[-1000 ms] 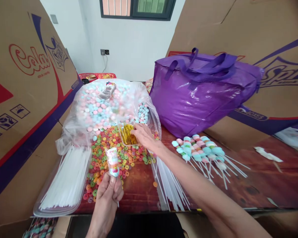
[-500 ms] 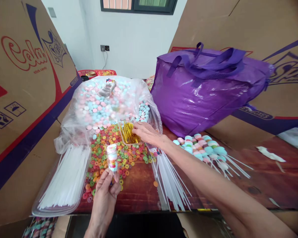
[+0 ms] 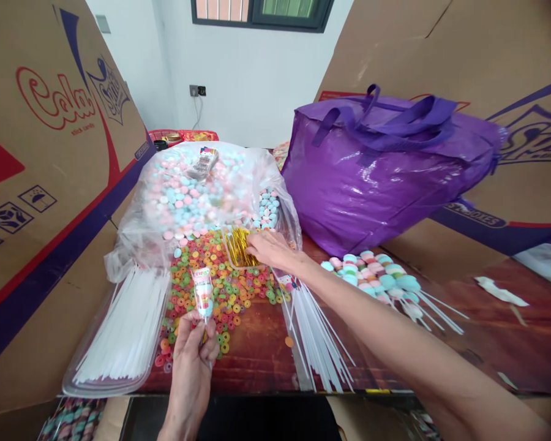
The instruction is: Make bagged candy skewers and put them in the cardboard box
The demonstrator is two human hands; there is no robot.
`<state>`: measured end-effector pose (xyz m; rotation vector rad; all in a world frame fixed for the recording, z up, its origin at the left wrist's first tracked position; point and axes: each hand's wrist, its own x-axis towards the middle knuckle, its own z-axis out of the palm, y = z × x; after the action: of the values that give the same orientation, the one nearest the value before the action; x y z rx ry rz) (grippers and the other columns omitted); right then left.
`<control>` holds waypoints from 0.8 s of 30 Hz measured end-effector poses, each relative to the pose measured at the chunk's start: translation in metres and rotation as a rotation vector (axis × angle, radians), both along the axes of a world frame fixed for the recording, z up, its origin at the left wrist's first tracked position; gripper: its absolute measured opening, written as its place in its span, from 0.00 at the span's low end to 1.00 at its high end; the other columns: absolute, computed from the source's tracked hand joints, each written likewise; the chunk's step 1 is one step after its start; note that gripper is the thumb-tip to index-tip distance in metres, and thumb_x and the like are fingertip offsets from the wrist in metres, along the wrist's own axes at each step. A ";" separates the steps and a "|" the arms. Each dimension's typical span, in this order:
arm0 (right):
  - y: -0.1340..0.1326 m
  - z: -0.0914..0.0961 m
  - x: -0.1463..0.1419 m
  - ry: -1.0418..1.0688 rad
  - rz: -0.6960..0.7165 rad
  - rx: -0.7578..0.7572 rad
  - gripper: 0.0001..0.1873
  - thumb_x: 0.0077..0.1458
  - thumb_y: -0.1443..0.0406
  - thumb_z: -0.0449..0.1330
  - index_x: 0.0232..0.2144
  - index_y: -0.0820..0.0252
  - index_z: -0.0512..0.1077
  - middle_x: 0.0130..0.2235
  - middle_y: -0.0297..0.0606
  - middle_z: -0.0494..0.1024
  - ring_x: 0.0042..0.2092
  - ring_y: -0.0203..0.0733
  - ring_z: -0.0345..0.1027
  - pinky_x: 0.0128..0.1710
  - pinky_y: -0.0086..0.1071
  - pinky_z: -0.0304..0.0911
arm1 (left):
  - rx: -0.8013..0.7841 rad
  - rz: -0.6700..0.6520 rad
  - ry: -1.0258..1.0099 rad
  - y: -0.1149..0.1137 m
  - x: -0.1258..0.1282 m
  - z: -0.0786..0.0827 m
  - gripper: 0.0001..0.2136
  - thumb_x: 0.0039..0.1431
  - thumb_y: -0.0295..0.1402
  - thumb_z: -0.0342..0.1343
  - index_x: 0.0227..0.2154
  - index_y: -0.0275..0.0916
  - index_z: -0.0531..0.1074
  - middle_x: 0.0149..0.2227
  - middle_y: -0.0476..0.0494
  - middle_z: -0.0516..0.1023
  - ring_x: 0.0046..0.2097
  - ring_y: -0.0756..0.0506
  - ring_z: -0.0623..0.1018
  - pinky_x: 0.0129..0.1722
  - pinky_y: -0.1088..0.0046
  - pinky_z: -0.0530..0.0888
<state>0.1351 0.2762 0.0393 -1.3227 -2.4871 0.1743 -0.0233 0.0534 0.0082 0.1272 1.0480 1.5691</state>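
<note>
My left hand [image 3: 191, 349] is closed around the stick of a wrapped candy skewer [image 3: 202, 293], holding it upright over a heap of coloured ring candies [image 3: 220, 275]. My right hand [image 3: 269, 250] reaches forward, fingertips pinched at a small clear tub of gold twist ties [image 3: 239, 246]. Whether a tie sits between the fingers is hidden. Finished skewers [image 3: 379, 278] of pastel marshmallows lie in a fan to the right.
A clear bag of pastel marshmallows [image 3: 197, 190] lies behind the rings. White sticks fill a tray [image 3: 119, 337] at left; clear sleeves [image 3: 316, 337] lie in the middle. A purple bag [image 3: 386, 165] and cardboard boxes [image 3: 41, 171] flank the wooden table [image 3: 257, 355].
My left hand has lowered and turned the wrapped skewer slightly. My right hand stayed at the gold twist ties, shifting a little.
</note>
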 end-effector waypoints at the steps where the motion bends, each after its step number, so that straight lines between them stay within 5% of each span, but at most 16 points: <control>1: -0.003 -0.001 -0.003 -0.060 -0.023 -0.043 0.05 0.54 0.68 0.63 0.26 0.62 0.75 0.26 0.44 0.77 0.33 0.49 0.73 0.36 0.36 0.63 | 0.000 -0.003 0.001 0.000 0.001 0.000 0.18 0.46 0.35 0.69 0.35 0.41 0.64 0.26 0.54 0.67 0.22 0.57 0.57 0.22 0.82 0.56; 6: -0.012 0.002 -0.017 -0.281 -0.099 -0.195 0.10 0.59 0.70 0.54 0.36 0.66 0.76 0.34 0.53 0.79 0.39 0.56 0.76 0.38 0.39 0.64 | 0.022 -0.003 -0.011 0.001 0.004 -0.001 0.18 0.46 0.35 0.69 0.34 0.41 0.63 0.27 0.54 0.67 0.22 0.57 0.57 0.22 0.81 0.55; 15: -0.023 0.018 -0.010 -0.226 -0.196 -0.203 0.20 0.60 0.75 0.49 0.53 0.64 0.67 0.39 0.51 0.80 0.40 0.53 0.75 0.37 0.35 0.61 | 0.063 -0.027 -0.041 0.000 0.006 -0.003 0.17 0.48 0.35 0.69 0.33 0.41 0.64 0.27 0.54 0.68 0.22 0.58 0.56 0.22 0.80 0.53; 24: -0.020 0.001 0.000 0.031 -0.187 -0.145 0.13 0.58 0.72 0.55 0.41 0.60 0.77 0.38 0.41 0.82 0.41 0.44 0.74 0.39 0.29 0.59 | 0.050 -0.020 -0.049 -0.001 0.008 -0.001 0.17 0.46 0.33 0.69 0.33 0.41 0.64 0.27 0.54 0.68 0.22 0.58 0.55 0.22 0.80 0.52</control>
<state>0.1347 0.2558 0.0400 -1.5884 -2.3464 0.3340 -0.0152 0.0523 0.0073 0.1322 0.9676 1.5734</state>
